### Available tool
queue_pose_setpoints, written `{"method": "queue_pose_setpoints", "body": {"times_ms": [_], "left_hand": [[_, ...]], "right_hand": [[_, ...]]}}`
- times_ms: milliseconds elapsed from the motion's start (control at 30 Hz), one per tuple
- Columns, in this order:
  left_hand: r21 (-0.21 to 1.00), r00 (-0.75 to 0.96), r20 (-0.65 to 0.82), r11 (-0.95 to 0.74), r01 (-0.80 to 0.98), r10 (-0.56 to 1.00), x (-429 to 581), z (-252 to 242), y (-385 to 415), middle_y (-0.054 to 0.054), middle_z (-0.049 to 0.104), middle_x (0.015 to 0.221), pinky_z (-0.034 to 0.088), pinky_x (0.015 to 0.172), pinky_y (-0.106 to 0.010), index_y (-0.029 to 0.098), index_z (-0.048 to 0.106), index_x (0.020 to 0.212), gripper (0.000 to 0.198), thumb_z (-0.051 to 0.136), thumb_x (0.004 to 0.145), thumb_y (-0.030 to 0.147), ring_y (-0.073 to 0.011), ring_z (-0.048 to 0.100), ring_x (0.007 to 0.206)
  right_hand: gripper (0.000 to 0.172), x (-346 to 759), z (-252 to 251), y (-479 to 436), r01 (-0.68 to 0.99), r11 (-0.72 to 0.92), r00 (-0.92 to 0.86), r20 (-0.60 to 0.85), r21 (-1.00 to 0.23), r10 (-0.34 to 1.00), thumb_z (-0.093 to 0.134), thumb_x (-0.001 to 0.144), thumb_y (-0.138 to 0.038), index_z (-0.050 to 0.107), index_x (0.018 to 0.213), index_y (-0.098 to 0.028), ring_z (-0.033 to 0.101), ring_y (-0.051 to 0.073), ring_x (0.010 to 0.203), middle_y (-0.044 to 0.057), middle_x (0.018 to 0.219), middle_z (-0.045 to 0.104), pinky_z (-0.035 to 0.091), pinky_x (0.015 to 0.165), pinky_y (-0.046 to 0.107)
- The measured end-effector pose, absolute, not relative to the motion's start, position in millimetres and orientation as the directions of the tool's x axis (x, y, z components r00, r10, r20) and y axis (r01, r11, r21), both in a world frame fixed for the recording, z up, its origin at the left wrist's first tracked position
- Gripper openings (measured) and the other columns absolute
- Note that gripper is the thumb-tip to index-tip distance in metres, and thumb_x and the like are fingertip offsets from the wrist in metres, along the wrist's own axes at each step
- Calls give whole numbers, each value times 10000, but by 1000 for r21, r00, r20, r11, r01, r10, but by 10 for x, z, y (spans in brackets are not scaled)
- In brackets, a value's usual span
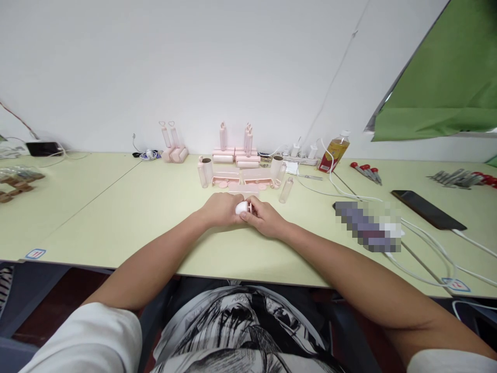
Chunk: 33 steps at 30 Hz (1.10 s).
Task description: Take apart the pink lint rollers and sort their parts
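Close together above the table, my left hand (222, 210) and my right hand (267, 218) are both closed on a small white rounded part (241, 208) with a pinkish end. The left fingers wrap around its white body. At the pinkish end, the right thumb and fingers pinch it. My fingers hide part of it, so its exact kind is unclear. Just beyond the hands lie pale pink open half-shells (225, 180) and a flat pink piece (244, 189). A clear tube (286, 190) rests to the right of them.
Pink rollers with upright clear handles (235, 155) stand by the wall, with two more pink ones (174, 154) further left. A drink bottle (334, 151), a power strip (305, 159), red-handled tools (366, 172), a black phone (428, 209) and white cables occupy the right side.
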<state>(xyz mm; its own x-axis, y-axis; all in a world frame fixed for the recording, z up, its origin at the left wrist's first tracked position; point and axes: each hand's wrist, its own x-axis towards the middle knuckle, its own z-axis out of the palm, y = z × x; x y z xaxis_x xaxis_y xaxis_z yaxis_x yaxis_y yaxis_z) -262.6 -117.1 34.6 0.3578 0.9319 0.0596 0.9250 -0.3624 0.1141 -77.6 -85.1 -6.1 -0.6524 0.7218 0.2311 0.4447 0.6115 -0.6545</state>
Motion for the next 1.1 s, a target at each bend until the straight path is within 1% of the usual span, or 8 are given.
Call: {"method": "queue_pose_setpoints", "body": {"times_ms": [400, 533, 667, 767, 833, 900, 1000, 1100], "left_hand": [[198, 323, 98, -337, 921, 941, -2667, 332, -1158, -49, 704, 831, 348, 558, -303, 215, 604, 935, 491, 528, 763, 669, -250, 638, 726], [433, 233, 165, -283, 856, 958, -2714, 324, -1122, -37, 690, 840, 399, 607, -291, 198, 617, 917, 510, 572, 752, 678, -226, 626, 766], [706, 88, 268, -258, 660, 959, -2754, 281, -1052, -37, 683, 943, 446, 707, -299, 181, 635, 958, 518, 577, 775, 662, -214, 614, 850], [846, -60, 268, -205, 492, 962, -2779, 231, -983, -35, 662, 895, 448, 681, -301, 179, 609, 938, 454, 592, 787, 606, -204, 601, 803], [921, -127, 218, -161, 354, 968, -2791, 205, -943, -29, 644, 843, 450, 645, -296, 186, 574, 927, 402, 618, 777, 556, -193, 595, 750], [966, -152, 167, -130, 223, 974, -2798, 192, -916, -20, 634, 812, 457, 623, -292, 196, 544, 935, 376, 642, 759, 513, -184, 595, 713], [993, -136, 96, -85, 88, 986, -2799, 192, -900, -1, 619, 773, 461, 586, -283, 211, 508, 937, 386, 668, 736, 500, -171, 594, 657], [998, -90, 51, -47, 45, 995, -2794, 190, -897, 8, 610, 747, 458, 553, -277, 216, 494, 948, 403, 669, 735, 511, -169, 596, 618]], "right_hand": [[365, -775, -52, -845, 422, 617, -652, 251, -664, 716, 502, 901, -533, 521, 1060, -205, 506, 157, 645, -2, 775, 611, 332, 606, 282], [427, -756, -47, -833, 360, 610, -605, 322, -706, 728, 539, 893, -518, 532, 1178, -201, 503, 135, 577, 7, 793, 642, 357, 580, 280], [300, -641, 77, -790, 296, 679, -378, 571, -672, 729, 550, 892, -448, 600, 1056, -201, 500, 130, 547, 5, 738, 619, 400, 572, 284], [207, -450, 241, -640, 381, 746, -89, 782, -545, 617, 557, 872, -401, 611, 949, -217, 562, 179, 699, 30, 811, 628, 461, 689, 327], [231, -303, 321, -473, 503, 706, 41, 830, -498, 556, 585, 825, -379, 597, 990, -217, 575, 229, 877, 65, 959, 636, 463, 819, 390], [378, -178, 338, -289, 583, 594, 111, 778, -554, 618, 628, 763, -380, 565, 1092, -207, 560, 265, 984, 94, 1076, 617, 446, 875, 436], [557, -68, 250, -76, 604, 394, 66, 536, -693, 842, 660, 719, -424, 513, 1204, -193, 569, 264, 963, 106, 1094, 625, 449, 842, 427], [539, -39, 124, 5, 631, 255, -63, 279, -733, 958, 665, 705, -478, 565, 1142, -180, 579, 214, 812, 67, 955, 646, 440, 723, 342]]}}
